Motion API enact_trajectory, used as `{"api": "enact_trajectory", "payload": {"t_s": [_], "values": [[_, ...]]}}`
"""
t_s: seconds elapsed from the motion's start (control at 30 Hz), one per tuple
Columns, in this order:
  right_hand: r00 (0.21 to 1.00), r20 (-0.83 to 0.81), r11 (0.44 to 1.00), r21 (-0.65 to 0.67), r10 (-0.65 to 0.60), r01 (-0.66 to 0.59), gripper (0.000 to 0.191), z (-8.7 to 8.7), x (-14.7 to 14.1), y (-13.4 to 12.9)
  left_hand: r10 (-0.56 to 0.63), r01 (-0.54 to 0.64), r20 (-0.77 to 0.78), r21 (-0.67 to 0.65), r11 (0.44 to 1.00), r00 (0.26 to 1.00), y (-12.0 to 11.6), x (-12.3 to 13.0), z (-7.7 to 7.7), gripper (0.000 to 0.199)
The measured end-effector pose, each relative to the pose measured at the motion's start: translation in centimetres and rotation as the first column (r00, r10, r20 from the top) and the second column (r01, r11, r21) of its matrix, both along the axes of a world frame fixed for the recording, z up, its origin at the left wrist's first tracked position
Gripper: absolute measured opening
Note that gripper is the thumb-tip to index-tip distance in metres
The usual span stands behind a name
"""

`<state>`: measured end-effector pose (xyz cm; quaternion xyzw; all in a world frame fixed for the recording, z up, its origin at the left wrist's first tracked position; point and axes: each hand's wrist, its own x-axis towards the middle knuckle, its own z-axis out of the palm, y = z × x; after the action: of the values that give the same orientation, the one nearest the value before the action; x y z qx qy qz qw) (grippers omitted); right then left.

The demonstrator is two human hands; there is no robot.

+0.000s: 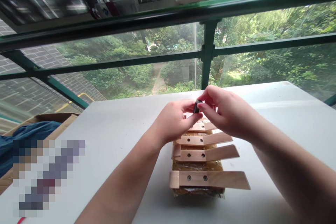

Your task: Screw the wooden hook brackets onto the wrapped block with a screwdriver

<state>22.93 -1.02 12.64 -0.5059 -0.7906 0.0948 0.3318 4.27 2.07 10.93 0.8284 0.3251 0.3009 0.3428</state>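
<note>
Between the fingertips of both hands is a small black piece (197,106), too small to name more exactly. My left hand (175,119) pinches it from the left, thumb below. From the right, my right hand (219,106) grips it between thumb and fingers. Under and in front of the hands lies a block wrapped in clear plastic and brown tape (199,165). Several pale wooden pieces lie across this block, each with two dark screws showing; the nearest wooden piece (223,179) sits apart from the others. My hands partly hide the far ones.
The block stands on a white table (118,129). At the left is a cardboard box (60,120) with dark blue cloth (34,131) in it. A blurred-out patch (52,178) covers something at the table's left. Green railings (208,56) and glass stand behind the table.
</note>
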Motion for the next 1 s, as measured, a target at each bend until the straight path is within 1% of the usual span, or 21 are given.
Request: {"api": "enact_trajectory", "payload": {"t_s": [0.1,0.17,0.23,0.3,0.37,0.43,0.53,0.7,0.77,0.83,1.0], "values": [[1.0,-0.001,1.0,0.017,-0.018,0.018,0.01,-0.2,-0.1,0.2,0.073,-0.075,0.035,0.053,0.996,0.997,0.0,0.2,0.0,0.024],[1.0,0.002,0.999,0.032,-0.025,0.025,0.011,-0.3,-0.1,0.2,0.117,-0.121,0.086,0.043,0.992,0.989,0.0,0.3,-0.1,0.031],[1.0,0.003,0.999,0.04,-0.024,0.023,0.012,-0.2,0.0,0.2,0.136,-0.139,0.113,0.015,0.99,0.984,0.1,0.3,-0.2,0.033],[1.0,0.002,0.999,0.039,0.003,-0.003,0.01,-0.1,0.1,0.1,0.132,-0.131,0.121,-0.015,0.991,0.984,0.2,0.2,-0.3,0.031],[0.998,-0.002,0.997,0.035,0.065,-0.065,0.008,0.1,0.3,0.1,0.116,-0.11,0.121,-0.055,0.992,0.986,0.3,0.0,-0.4,0.029],[0.991,-0.009,0.991,0.025,0.134,-0.134,0.017,0.3,0.6,0.0,0.104,-0.093,0.122,-0.094,0.991,0.987,0.4,-0.2,-0.4,0.029],[0.983,-0.019,0.983,-0.001,0.184,-0.184,0.03,0.5,0.9,0.1,0.077,-0.059,0.12,-0.145,0.988,0.99,0.5,-0.3,-0.3,0.031],[0.965,-0.028,0.965,-0.022,0.261,-0.261,0.029,0.5,1.0,0.3,0.023,-0.001,0.119,-0.183,0.983,0.993,0.5,-0.3,-0.1,0.03],[0.968,-0.028,0.968,-0.013,0.251,-0.251,0.026,0.4,0.9,0.3,0.012,0.009,0.112,-0.188,0.982,0.994,0.5,-0.3,-0.1,0.029],[0.977,-0.021,0.977,-0.015,0.211,-0.212,0.023,0.2,0.8,0.2,0.013,0.002,0.084,-0.181,0.983,0.996,0.5,-0.3,-0.2,0.03],[0.989,-0.037,0.989,-0.028,0.146,-0.147,0.017,0.1,0.8,0.1,0.034,-0.03,0.032,-0.111,0.993,0.999,0.2,-0.2,-0.2,0.032]]}}
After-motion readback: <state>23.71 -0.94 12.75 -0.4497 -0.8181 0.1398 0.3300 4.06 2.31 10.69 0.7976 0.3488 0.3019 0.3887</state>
